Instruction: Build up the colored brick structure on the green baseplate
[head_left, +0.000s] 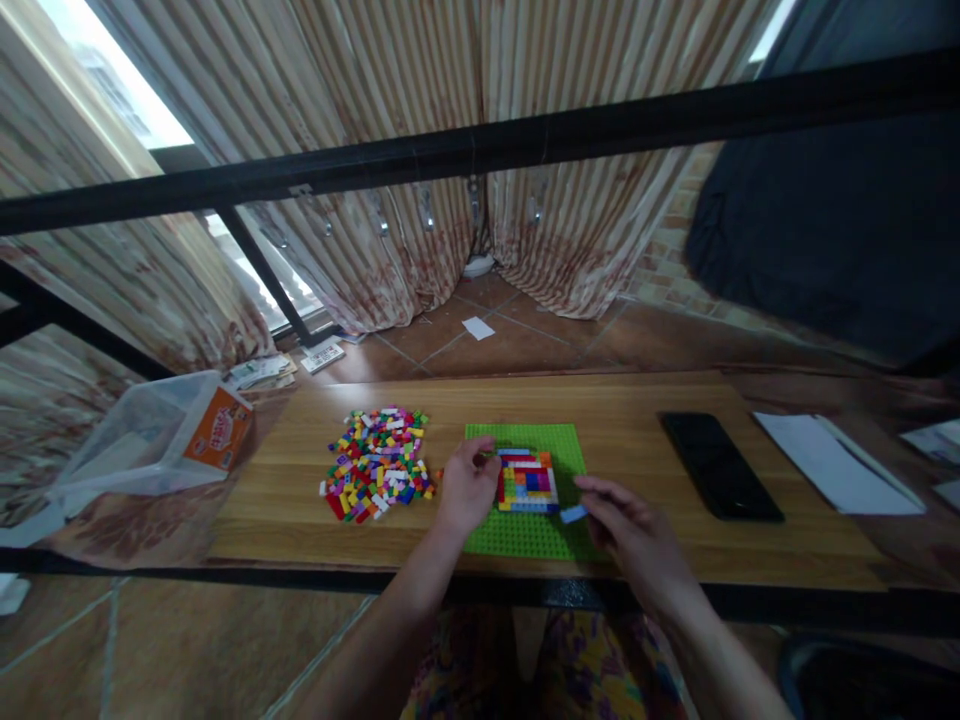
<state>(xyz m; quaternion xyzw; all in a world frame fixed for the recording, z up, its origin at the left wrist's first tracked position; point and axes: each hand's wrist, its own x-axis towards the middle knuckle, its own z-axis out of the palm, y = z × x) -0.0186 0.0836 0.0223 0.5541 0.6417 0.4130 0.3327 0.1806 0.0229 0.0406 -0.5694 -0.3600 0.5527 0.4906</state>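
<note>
A light-blue toy building brick (574, 514) is pinched between the fingertips of my right hand (630, 525), just off the lower right corner of a colourful square of bricks (527, 482). That square is built of nested rings in red, white, yellow, orange and blue. It sits on a green studded baseplate (525, 542). My left hand (469, 488) rests over the baseplate's left side, against the square's left edge. Its fingers are curled in towards the thumb, and whatever they may hold is hidden.
Left of the baseplate lies a heap of loose bricks (382, 465) on the wooden table (277, 500). A black phone-like slab (720, 466) lies to the right, with white paper (825, 465) beyond. A clear plastic bin (135, 440) stands far left. A dark bar (420, 155) crosses ahead.
</note>
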